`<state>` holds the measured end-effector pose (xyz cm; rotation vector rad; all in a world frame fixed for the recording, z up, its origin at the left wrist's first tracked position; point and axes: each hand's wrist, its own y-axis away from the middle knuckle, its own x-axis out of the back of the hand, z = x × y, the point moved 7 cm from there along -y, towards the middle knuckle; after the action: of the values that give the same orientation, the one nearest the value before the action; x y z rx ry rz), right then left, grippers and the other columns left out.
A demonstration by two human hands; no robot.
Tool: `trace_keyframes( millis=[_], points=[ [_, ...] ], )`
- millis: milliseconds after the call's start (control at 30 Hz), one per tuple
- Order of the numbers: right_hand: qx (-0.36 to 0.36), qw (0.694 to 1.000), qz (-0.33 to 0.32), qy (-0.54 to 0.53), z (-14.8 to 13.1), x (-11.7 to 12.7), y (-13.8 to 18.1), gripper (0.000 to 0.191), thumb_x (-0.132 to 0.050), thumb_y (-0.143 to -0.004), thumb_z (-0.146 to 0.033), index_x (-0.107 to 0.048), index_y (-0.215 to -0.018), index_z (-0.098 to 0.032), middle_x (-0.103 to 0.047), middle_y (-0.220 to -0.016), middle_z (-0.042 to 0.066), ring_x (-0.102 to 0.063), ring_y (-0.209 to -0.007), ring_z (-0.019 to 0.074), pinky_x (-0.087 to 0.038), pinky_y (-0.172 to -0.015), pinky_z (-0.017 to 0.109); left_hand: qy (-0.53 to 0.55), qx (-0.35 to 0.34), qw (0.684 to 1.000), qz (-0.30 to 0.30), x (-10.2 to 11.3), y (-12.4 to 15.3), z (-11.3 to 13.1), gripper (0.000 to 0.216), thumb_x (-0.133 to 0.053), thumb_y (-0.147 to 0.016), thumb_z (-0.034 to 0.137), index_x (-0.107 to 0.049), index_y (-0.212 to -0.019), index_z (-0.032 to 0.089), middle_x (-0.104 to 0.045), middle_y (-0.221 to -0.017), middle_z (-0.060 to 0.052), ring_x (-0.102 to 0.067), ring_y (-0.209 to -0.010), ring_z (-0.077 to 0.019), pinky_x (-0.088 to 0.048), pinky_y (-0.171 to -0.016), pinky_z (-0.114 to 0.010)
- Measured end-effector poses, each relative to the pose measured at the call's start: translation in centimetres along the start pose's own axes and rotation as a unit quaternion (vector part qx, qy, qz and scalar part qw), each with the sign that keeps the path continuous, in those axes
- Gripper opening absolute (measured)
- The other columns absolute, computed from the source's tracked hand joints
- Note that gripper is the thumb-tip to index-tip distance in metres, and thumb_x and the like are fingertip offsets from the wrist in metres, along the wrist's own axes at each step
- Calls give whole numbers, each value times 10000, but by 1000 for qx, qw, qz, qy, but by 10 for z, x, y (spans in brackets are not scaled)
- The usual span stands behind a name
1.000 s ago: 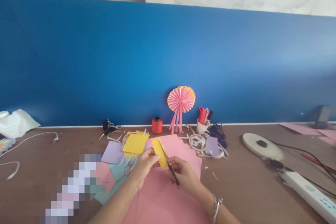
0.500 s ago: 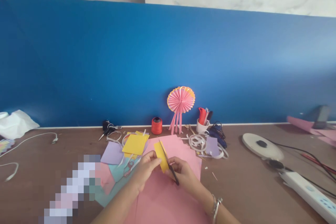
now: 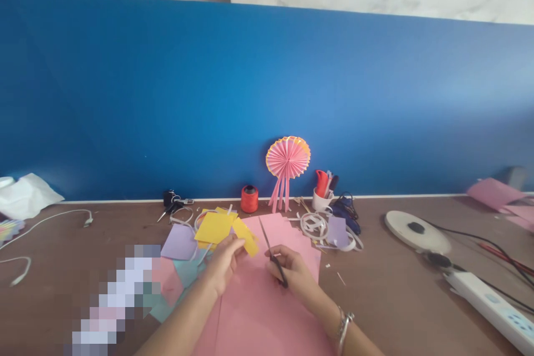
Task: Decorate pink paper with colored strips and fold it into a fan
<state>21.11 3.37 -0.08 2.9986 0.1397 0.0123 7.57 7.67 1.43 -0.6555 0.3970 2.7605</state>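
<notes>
Between the thumb and fingers of my left hand [image 3: 226, 260] is a small yellow paper strip [image 3: 247, 238], held over the pink paper sheets [image 3: 267, 311]. My right hand [image 3: 292, 272] grips a pair of dark-handled scissors [image 3: 272, 253], blades closed together and pointing away from me. A gap separates the scissors from the strip. Just beyond my left hand lie yellow paper squares [image 3: 213, 227], with a lilac paper piece [image 3: 179, 242] to their left. Light blue paper [image 3: 189, 272] is partly covered by my left forearm.
A pleated pink paper fan [image 3: 287, 158] with streamers leans on the blue partition [image 3: 187, 94]. Near it stand a red thread spool [image 3: 249, 200] and a white cup [image 3: 321, 200] of tools. White tape rolls [image 3: 314, 226] lie right of the sheets. A power strip [image 3: 492, 300] sits at far right.
My left hand has drawn the yellow strip leftward, away from the scissors, and tilted it. The scissors blades, earlier against the strip, are now apart from it, in my right hand.
</notes>
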Motion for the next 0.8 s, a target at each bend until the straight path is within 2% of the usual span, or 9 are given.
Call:
trace_keyframes(
  millis=[100,200,300,400,467,533,667,800],
  points=[
    [3,1000,20,2,-3,3,0,384,-675,-641,-443,-526,-860,-164,-498,-467,-73,-443,-380,71,-305,-349,169,93,4,992,81,20,-8,2,115,-647,-652,158,-579,-742,179,-688,-832,-42,-646,-851,-165,-490,-777,-250],
    [3,1000,21,6,-3,4,-1,385,-673,-638,-450,-528,-855,-166,-498,-471,-73,-444,-383,71,-303,-351,170,126,19,983,136,35,-12,-2,128,-638,-649,106,-564,-715,186,-680,-788,-30,-650,-811,-148,-494,-782,-244],
    [1,1000,18,13,-1,4,-2,389,-666,-641,-451,-526,-869,-168,-502,-470,-72,-441,-376,75,-297,-338,170,92,-17,985,145,39,-12,2,143,-667,-628,156,-548,-699,193,-669,-772,-8,-643,-781,-142,-495,-760,-251],
    [0,1000,12,13,0,3,-2,387,-662,-645,-447,-528,-880,-169,-510,-484,-68,-454,-386,78,-304,-334,168,2,-68,982,177,44,-8,9,168,-681,-606,254,-543,-676,189,-638,-707,18,-624,-709,-134,-478,-643,-234],
    [-2,1000,-1,9,1,2,-1,381,-661,-649,-438,-530,-884,-168,-518,-495,-64,-458,-388,77,-313,-334,168,-42,-77,976,198,46,-5,11,191,-682,-607,306,-557,-685,184,-615,-666,27,-608,-665,-127,-441,-572,-212],
    [-8,1000,-20,2,1,-1,1,369,-656,-654,-430,-530,-879,-166,-523,-499,-62,-455,-382,72,-319,-336,168,-48,-82,979,181,43,-5,13,211,-681,-621,334,-567,-710,181,-616,-679,25,-603,-666,-124,-432,-572,-208],
    [-18,998,-54,1,-2,-8,4,335,-643,-665,-398,-525,-878,-166,-542,-512,-56,-457,-387,69,-315,-337,160,5,-90,992,88,24,-5,18,207,-673,-655,315,-546,-740,175,-640,-771,2,-616,-751,-137,-472,-706,-250],
    [-14,997,-81,-3,-3,-13,6,287,-638,-674,-338,-524,-874,-167,-539,-498,-60,-451,-395,67,-324,-355,162,9,-52,997,58,9,1,19,218,-676,-648,303,-531,-749,176,-643,-723,1,-632,-741,-149,-477,-708,-255]
  ],
)
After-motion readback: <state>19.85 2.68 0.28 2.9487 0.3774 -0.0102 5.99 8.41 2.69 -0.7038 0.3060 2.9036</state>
